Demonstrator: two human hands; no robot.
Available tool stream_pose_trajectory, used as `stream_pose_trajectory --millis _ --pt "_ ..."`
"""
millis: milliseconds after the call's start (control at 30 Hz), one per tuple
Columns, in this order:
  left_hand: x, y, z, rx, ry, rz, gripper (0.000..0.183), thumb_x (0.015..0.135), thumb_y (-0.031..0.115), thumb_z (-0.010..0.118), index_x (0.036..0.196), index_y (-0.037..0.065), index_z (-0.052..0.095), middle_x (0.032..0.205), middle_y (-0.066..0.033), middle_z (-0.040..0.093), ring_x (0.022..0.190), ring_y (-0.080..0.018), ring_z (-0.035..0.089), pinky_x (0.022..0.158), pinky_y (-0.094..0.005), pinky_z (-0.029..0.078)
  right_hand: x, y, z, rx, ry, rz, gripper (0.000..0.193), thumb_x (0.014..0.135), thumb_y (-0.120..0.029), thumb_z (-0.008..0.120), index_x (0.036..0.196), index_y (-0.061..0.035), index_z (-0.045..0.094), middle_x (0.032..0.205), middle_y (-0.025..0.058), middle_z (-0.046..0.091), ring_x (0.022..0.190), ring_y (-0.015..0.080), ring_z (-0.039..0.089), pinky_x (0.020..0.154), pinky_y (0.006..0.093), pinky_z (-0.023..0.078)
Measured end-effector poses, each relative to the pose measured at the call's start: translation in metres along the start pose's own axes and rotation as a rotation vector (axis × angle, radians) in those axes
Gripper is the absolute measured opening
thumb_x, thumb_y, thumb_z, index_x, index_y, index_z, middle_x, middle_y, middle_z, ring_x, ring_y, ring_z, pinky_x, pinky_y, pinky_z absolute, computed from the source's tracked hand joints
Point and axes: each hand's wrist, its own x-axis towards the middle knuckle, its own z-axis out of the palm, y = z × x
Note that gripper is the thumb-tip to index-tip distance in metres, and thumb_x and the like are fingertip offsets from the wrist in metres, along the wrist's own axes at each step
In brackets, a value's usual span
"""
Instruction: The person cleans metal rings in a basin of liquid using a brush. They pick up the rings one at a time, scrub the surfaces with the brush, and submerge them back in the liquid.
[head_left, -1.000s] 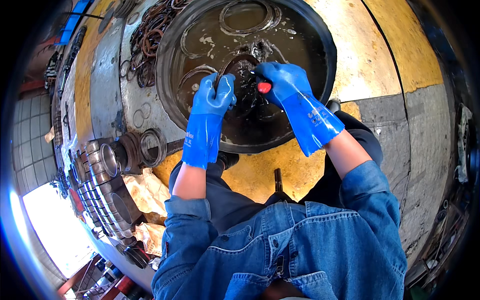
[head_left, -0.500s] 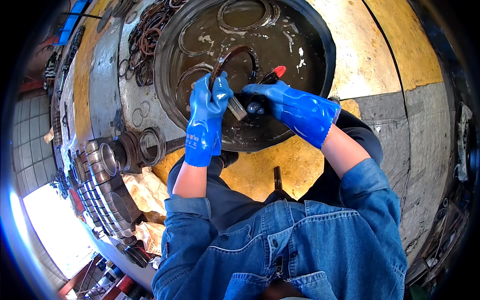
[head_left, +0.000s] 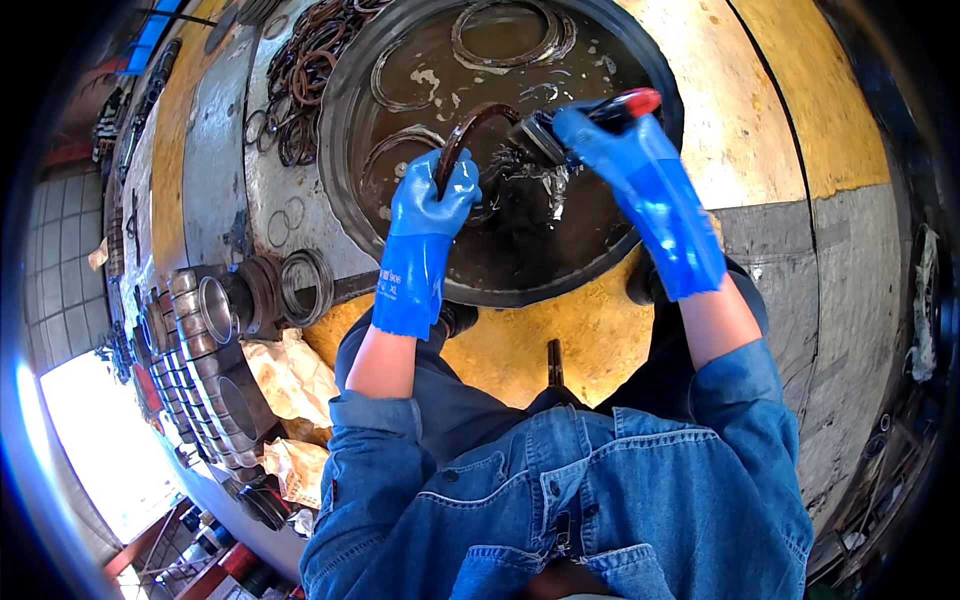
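Both my hands wear blue rubber gloves and are over a wide round black tub [head_left: 335, 190] of dark, murky liquid. My left hand [head_left: 432, 200] is closed around the near left side of a dark brown ring [head_left: 478, 115], which stands tilted above the liquid. In my right hand [head_left: 625, 155] is a flat paintbrush [head_left: 545, 138] with a metal band and a black handle ending in red. Its head points left, close to the ring's far right side; I cannot tell whether they touch. Thin rings [head_left: 500, 65] lie in the liquid at the tub's far side.
Left of the tub is a heap of brown rings [head_left: 300, 85]. Nearer on the left stand stacked metal rings [head_left: 215, 350], a bundle of thin rings [head_left: 305, 285] and crumpled brown paper [head_left: 290, 375]. Grey and yellow floor panels [head_left: 760, 260] surround the tub.
My right hand has moved right and away from me with the paintbrush, swinging its head up from the near side to the ring's far right. My left hand still holds the ring.
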Motion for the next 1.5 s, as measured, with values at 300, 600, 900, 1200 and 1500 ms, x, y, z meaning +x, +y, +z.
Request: stream_pose_trajectory --millis 300,600,900,1200,1500 --pt "-0.003 0.002 0.001 0.623 -0.021 0.616 0.024 0.079 0.022 0.083 0.097 0.010 0.073 0.074 -0.0159 0.069 0.066 -0.0408 0.066 0.060 -0.0488 0.052 -0.020 -0.061 0.020 -0.155 -0.239 -0.044 0.030 0.090 -0.033 0.077 0.100 -0.0051 0.080 0.083 0.0106 0.076 0.078 0.0153 0.072 0.078 0.0324 0.057" --pt "-0.008 0.032 -0.017 0.393 -0.193 0.282 0.029 0.094 0.032 0.070 0.096 0.002 0.073 0.069 -0.0158 0.066 0.064 -0.0313 0.065 0.060 -0.0398 0.052 0.016 -0.024 -0.024 0.109 0.140 0.385 0.030 0.091 -0.033 0.076 0.098 -0.0035 0.078 0.078 0.0064 0.069 0.060 0.0127 0.055 0.054 0.0266 0.043" --pt "0.009 0.008 -0.039 -0.248 0.092 0.159 0.038 0.103 0.030 0.059 0.109 -0.007 0.068 0.062 -0.0068 0.065 0.057 -0.0137 0.061 0.057 -0.0268 0.048 0.049 0.083 -0.002 0.598 0.146 0.740 0.012 0.093 -0.020 0.076 0.088 -0.0098 0.071 0.074 0.0048 0.065 0.059 0.0116 0.055 0.051 0.0251 0.046" --pt "0.008 -0.013 -0.025 -0.381 0.322 -0.183 0.048 0.104 0.044 0.062 0.114 -0.004 0.066 0.077 -0.0063 0.067 0.066 -0.0183 0.066 0.068 -0.0344 0.059 -0.002 0.067 0.017 -0.080 -0.161 0.396 0.031 0.090 -0.027 0.070 0.105 -0.0008 0.076 0.093 0.0132 0.076 0.086 0.0221 0.071 0.079 0.0330 0.054" --pt "0.013 -0.029 -0.012 -0.678 0.299 -0.402 0.030 0.101 0.025 0.067 0.120 0.003 0.063 0.104 -0.0127 0.072 0.087 -0.0255 0.071 0.080 -0.0406 0.061 0.010 0.031 0.021 -0.042 -0.223 0.176 0.029 0.091 -0.026 0.074 0.106 -0.0011 0.076 0.098 0.0075 0.077 0.086 0.0116 0.071 0.079 0.0302 0.057"
